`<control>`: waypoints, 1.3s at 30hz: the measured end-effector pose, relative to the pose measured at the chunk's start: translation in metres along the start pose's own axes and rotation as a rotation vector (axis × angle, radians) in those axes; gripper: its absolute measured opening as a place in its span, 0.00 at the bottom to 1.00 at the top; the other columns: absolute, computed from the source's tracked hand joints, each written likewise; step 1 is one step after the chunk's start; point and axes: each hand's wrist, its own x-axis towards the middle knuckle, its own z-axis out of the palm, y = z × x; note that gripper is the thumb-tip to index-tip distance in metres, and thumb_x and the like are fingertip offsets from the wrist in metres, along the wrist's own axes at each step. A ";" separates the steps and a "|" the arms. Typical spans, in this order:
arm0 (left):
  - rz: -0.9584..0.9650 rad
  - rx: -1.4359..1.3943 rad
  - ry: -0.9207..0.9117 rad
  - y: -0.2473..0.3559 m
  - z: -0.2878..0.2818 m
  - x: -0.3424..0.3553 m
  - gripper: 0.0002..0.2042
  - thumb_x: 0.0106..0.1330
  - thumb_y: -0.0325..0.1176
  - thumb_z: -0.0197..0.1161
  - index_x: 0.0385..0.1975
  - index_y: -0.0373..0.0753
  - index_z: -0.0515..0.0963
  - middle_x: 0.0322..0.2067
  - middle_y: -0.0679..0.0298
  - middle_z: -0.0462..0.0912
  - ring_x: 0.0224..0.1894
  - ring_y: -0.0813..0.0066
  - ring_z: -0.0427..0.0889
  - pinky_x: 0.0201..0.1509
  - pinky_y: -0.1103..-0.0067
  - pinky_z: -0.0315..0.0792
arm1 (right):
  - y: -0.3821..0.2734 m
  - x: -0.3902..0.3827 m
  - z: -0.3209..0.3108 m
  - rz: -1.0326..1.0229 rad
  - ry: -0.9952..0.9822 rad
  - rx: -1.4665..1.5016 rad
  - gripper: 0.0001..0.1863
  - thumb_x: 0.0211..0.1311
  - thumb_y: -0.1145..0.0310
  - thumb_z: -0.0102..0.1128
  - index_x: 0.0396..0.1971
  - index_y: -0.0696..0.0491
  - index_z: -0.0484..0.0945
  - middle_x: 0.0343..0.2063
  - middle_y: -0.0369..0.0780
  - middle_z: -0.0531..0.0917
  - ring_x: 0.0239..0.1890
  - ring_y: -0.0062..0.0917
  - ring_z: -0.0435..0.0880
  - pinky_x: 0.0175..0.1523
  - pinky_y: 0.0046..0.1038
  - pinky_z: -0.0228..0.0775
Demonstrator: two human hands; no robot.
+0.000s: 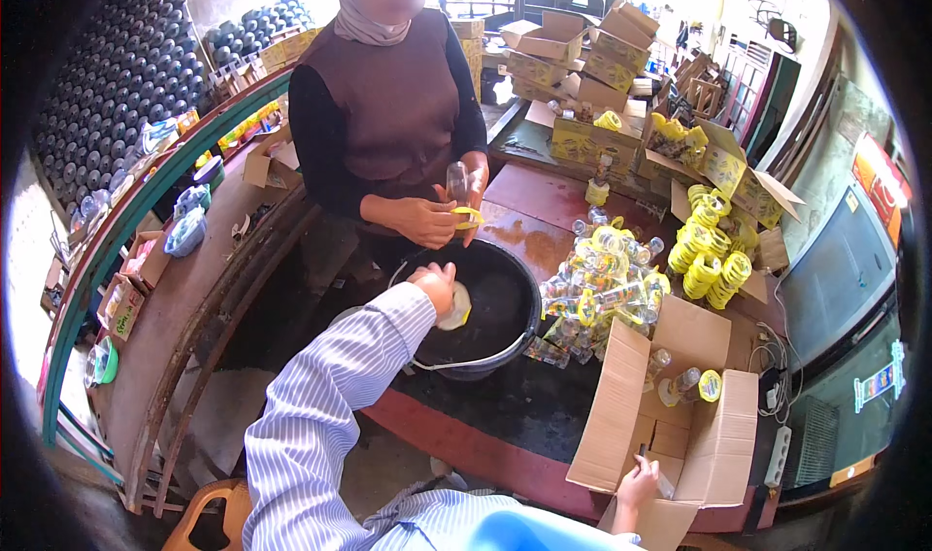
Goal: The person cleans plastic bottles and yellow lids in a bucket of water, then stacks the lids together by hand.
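Observation:
My left hand (pixel 434 285) reaches over a black bucket (pixel 524 345) with its fingers closed. They appear to grip the upper edge of a pale round piece with a yellow edge (pixel 452 308), whose kind I cannot make out. At the lower right, my right hand (pixel 637 483) is closed at the near left side of an open cardboard box (pixel 594 405). A slim dark stick-like thing (pixel 643 449) sticks up from its fingers. Inside the box are a few clear glass pieces (pixel 685 384), one beside a round yellow label or lid (pixel 710 386).
Opposite, a person (pixel 403 114) holds a clear glass and a yellow ring over the bucket. Right of it lies a heap of glass pieces with yellow parts (pixel 602 279), then stacked yellow rings (pixel 714 250). Cartons (pixel 592 143) stand behind; an orange chair (pixel 209 517) is lower left.

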 end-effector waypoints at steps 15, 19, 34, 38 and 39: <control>0.151 -0.231 -0.078 -0.010 -0.025 -0.028 0.36 0.54 0.46 0.61 0.57 0.31 0.54 0.45 0.45 0.73 0.42 0.53 0.79 0.42 0.65 0.74 | 0.003 0.003 0.001 -0.097 0.041 0.045 0.10 0.46 0.79 0.54 0.29 0.52 0.81 0.24 0.42 0.73 0.30 0.39 0.74 0.36 0.37 0.65; 0.122 -0.225 -0.525 -0.018 -0.049 -0.032 0.30 0.55 0.51 0.59 0.51 0.34 0.65 0.32 0.53 0.81 0.29 0.65 0.83 0.29 0.71 0.75 | -0.007 0.004 -0.007 -0.086 0.017 0.021 0.10 0.50 0.81 0.52 0.30 0.54 0.81 0.27 0.44 0.75 0.33 0.40 0.76 0.38 0.35 0.68; 0.154 -0.183 -0.556 -0.009 -0.065 -0.045 0.23 0.53 0.50 0.59 0.44 0.40 0.75 0.27 0.60 0.82 0.29 0.69 0.82 0.32 0.75 0.74 | -0.002 0.004 -0.004 -0.116 0.074 0.087 0.12 0.48 0.82 0.53 0.32 0.54 0.81 0.23 0.44 0.72 0.28 0.39 0.74 0.34 0.38 0.65; 0.134 -0.260 -0.531 -0.016 -0.049 -0.035 0.25 0.52 0.51 0.60 0.47 0.41 0.74 0.30 0.59 0.82 0.29 0.70 0.81 0.32 0.75 0.74 | -0.004 0.004 -0.003 -0.148 0.096 0.119 0.12 0.49 0.81 0.53 0.33 0.55 0.81 0.24 0.45 0.72 0.27 0.40 0.74 0.33 0.38 0.65; 0.134 -0.243 -0.701 -0.014 -0.054 -0.033 0.26 0.52 0.49 0.62 0.49 0.42 0.72 0.27 0.59 0.80 0.21 0.71 0.79 0.25 0.77 0.74 | -0.005 0.004 -0.003 -0.145 0.099 0.119 0.12 0.49 0.81 0.53 0.33 0.55 0.81 0.24 0.45 0.72 0.27 0.40 0.74 0.33 0.38 0.65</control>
